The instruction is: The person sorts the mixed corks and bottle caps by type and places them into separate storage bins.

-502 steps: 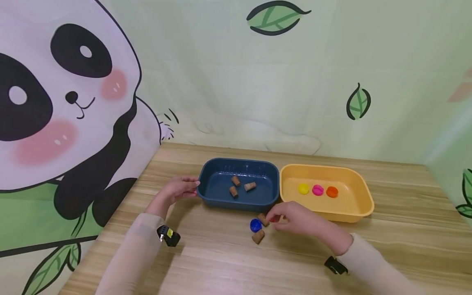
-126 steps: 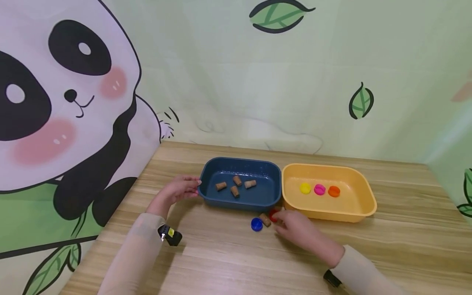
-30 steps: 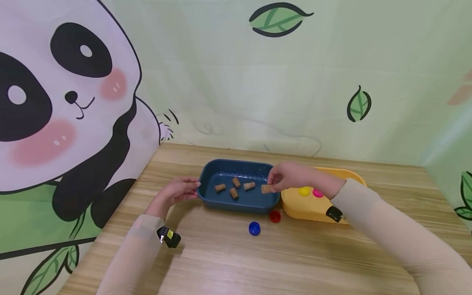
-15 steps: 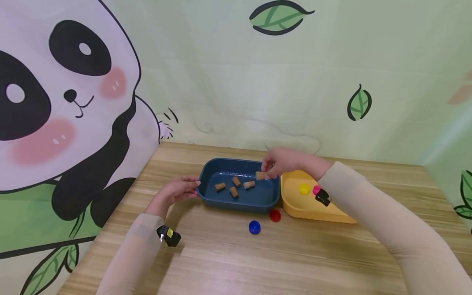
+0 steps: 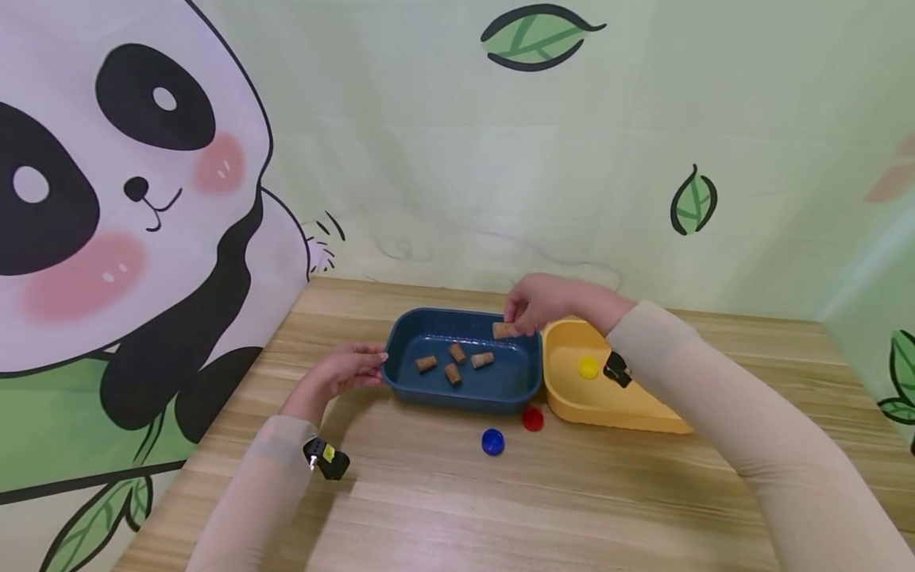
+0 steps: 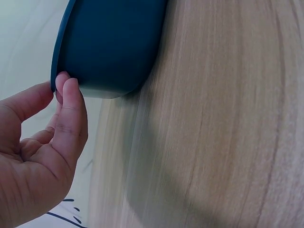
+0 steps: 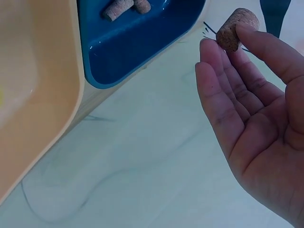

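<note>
My right hand (image 5: 541, 304) pinches a cork (image 5: 503, 330) between thumb and fingers, raised over the back right part of the dark blue tray (image 5: 429, 397). The right wrist view shows the same cork (image 7: 232, 29) at the fingertips. Several brown corks (image 5: 453, 374) lie on the tray's floor. At the tray's left end, my left hand (image 5: 343, 370) holds the rim. In the left wrist view its thumb is on the rim and its fingertips (image 6: 71, 90) are bent up against the outer wall.
A yellow tray (image 5: 608, 417) stands against the blue one's right side, partly hidden by my right arm. A yellow cap (image 5: 588, 368) lies in it. On the wooden table in front are a blue cap (image 5: 493, 442) and a red cap (image 5: 532, 419).
Corks from the table have gone into the blue tray; the last one was picked up by my right hand. Over the last second that hand has risen backward and slightly left. The left hand stayed put.
</note>
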The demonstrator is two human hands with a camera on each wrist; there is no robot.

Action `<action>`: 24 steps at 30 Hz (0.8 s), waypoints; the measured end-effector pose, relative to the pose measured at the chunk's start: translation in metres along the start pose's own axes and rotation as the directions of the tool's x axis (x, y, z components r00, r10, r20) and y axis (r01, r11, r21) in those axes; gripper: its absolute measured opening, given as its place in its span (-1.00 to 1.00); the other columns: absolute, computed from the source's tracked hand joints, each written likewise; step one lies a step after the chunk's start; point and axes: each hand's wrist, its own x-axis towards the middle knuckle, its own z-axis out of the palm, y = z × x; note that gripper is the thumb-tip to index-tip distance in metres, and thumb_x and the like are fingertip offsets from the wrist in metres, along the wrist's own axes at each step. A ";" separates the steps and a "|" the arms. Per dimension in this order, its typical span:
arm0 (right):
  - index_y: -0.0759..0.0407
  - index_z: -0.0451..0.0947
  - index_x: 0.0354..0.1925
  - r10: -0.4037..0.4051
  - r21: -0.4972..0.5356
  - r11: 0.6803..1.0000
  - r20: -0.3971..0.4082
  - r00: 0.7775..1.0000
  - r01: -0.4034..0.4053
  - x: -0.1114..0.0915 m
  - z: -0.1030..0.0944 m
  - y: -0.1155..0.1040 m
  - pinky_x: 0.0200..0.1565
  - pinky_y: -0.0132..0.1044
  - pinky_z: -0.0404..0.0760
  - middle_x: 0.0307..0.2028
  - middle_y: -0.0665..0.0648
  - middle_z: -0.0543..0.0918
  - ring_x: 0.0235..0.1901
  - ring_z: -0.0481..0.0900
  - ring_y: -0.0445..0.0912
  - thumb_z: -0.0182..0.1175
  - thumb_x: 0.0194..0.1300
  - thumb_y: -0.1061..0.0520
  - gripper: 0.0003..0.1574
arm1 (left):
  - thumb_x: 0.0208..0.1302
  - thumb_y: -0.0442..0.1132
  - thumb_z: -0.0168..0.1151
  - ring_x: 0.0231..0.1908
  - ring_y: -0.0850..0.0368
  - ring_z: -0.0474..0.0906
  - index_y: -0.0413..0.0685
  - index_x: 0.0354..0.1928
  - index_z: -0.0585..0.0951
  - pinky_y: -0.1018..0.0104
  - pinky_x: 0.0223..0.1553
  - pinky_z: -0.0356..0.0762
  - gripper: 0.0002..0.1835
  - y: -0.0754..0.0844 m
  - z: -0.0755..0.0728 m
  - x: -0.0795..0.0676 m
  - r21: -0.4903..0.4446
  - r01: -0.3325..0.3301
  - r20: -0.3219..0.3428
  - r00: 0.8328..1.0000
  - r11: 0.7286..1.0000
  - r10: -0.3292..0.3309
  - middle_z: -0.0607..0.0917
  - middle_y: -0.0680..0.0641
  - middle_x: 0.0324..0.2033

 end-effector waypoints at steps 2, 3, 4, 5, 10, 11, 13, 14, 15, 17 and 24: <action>0.30 0.63 -0.05 0.004 -0.004 1.000 0.002 1.000 -0.004 0.001 -0.002 0.000 -0.17 -0.34 0.69 -0.23 0.19 0.74 -0.28 0.63 0.00 0.24 0.39 0.22 -0.78 | 0.58 -0.30 0.03 -0.41 0.33 0.62 -0.50 0.38 0.32 0.53 -0.25 0.72 -0.51 0.000 -0.001 0.000 0.000 0.001 0.001 1.000 1.000 -0.001 0.68 0.10 -0.45; 0.31 0.63 -0.05 0.005 -0.005 1.000 0.003 1.000 -0.005 0.002 -0.003 0.000 -0.16 -0.31 0.71 -0.22 0.20 0.74 -0.27 0.64 0.01 0.23 0.38 0.23 -0.78 | 0.58 -0.30 0.03 -0.41 0.33 0.62 -0.50 0.38 0.32 0.53 -0.24 0.72 -0.51 0.000 0.000 -0.001 0.000 0.002 0.000 1.000 1.000 -0.002 0.68 0.10 -0.45; 0.31 0.63 -0.04 0.009 -0.006 1.000 0.006 1.000 -0.009 0.002 -0.004 0.000 -0.15 -0.29 0.72 -0.21 0.20 0.75 -0.26 0.65 0.03 0.23 0.38 0.23 -0.77 | 0.58 -0.30 0.03 -0.41 0.33 0.62 -0.50 0.38 0.32 0.53 -0.24 0.72 -0.51 0.000 0.000 -0.001 0.000 0.002 0.000 1.000 1.000 -0.002 0.68 0.10 -0.45; 0.31 0.63 -0.03 0.015 -0.006 1.000 0.008 1.000 -0.015 0.003 -0.004 0.000 -0.13 -0.28 0.73 -0.19 0.20 0.75 -0.25 0.66 0.04 0.22 0.38 0.23 -0.77 | 0.58 -0.30 0.03 -0.41 0.33 0.62 -0.50 0.38 0.32 0.53 -0.24 0.72 -0.51 0.001 0.000 -0.001 0.000 0.001 0.001 1.000 1.000 -0.001 0.68 0.10 -0.45; 0.30 0.63 -0.03 0.048 -0.009 0.999 0.018 0.999 -0.048 0.006 -0.009 -0.002 -0.06 -0.25 0.75 -0.16 0.20 0.75 -0.20 0.68 0.04 0.22 0.39 0.23 -0.78 | 0.58 -0.30 0.02 -0.42 0.34 0.61 -0.50 0.38 0.32 0.55 -0.28 0.71 -0.51 -0.001 0.000 0.000 -0.006 -0.002 -0.001 1.000 1.000 0.002 0.67 0.11 -0.46; 0.29 0.64 -0.04 0.057 -0.006 0.998 0.018 0.998 -0.057 0.007 -0.010 -0.002 -0.04 -0.25 0.75 -0.16 0.19 0.75 -0.20 0.67 0.03 0.22 0.39 0.23 -0.78 | 0.58 -0.30 0.03 -0.42 0.34 0.61 -0.51 0.38 0.31 0.55 -0.29 0.70 -0.51 -0.001 -0.001 0.000 -0.008 -0.003 0.002 1.000 1.000 0.003 0.67 0.11 -0.46; 0.28 0.64 -0.04 0.068 -0.003 0.998 0.015 0.998 -0.068 0.009 -0.011 -0.003 -0.02 -0.24 0.75 -0.16 0.19 0.74 -0.22 0.66 -0.01 0.22 0.39 0.23 -0.79 | 0.58 -0.30 0.03 -0.41 0.34 0.60 -0.51 0.38 0.30 0.56 -0.29 0.70 -0.50 -0.001 -0.001 0.000 -0.009 -0.003 0.007 1.000 1.000 0.003 0.67 0.11 -0.46; 0.28 0.64 -0.04 0.072 -0.001 0.997 0.012 0.997 -0.072 0.010 -0.011 -0.004 -0.02 -0.24 0.75 -0.16 0.19 0.74 -0.23 0.65 -0.03 0.21 0.39 0.23 -0.79 | 0.58 -0.30 0.03 -0.41 0.34 0.61 -0.51 0.38 0.31 0.56 -0.29 0.70 -0.50 -0.001 -0.001 0.000 -0.010 -0.001 0.007 1.000 1.000 0.001 0.67 0.11 -0.46; 0.28 0.64 -0.04 0.075 -0.001 0.997 0.010 0.997 -0.075 0.011 -0.012 -0.004 -0.01 -0.24 0.75 -0.16 0.19 0.74 -0.23 0.64 -0.04 0.21 0.39 0.23 -0.79 | 0.58 -0.30 0.02 -0.41 0.34 0.61 -0.51 0.39 0.30 0.56 -0.28 0.70 -0.50 -0.002 -0.001 0.001 -0.009 0.001 0.008 1.000 1.000 -0.001 0.67 0.11 -0.45; 0.27 0.64 -0.04 0.083 0.005 0.997 0.004 0.997 -0.083 0.013 -0.012 -0.004 -0.01 -0.23 0.75 -0.15 0.19 0.74 -0.24 0.63 -0.07 0.21 0.40 0.23 -0.79 | 0.58 -0.30 0.03 -0.41 0.34 0.61 -0.50 0.39 0.30 0.55 -0.27 0.70 -0.50 -0.001 -0.001 0.000 -0.005 0.002 0.007 1.000 1.000 -0.002 0.68 0.12 -0.45; 0.23 0.64 -0.03 0.109 0.010 0.994 0.023 0.994 -0.109 0.028 -0.011 -0.004 0.06 -0.20 0.74 -0.11 0.17 0.73 -0.18 0.65 -0.05 0.22 0.42 0.17 -0.79 | 0.58 -0.29 0.03 -0.41 0.34 0.61 -0.51 0.39 0.30 0.54 -0.25 0.72 -0.49 0.000 0.000 -0.001 0.004 -0.007 0.007 1.000 1.000 0.007 0.67 0.11 -0.45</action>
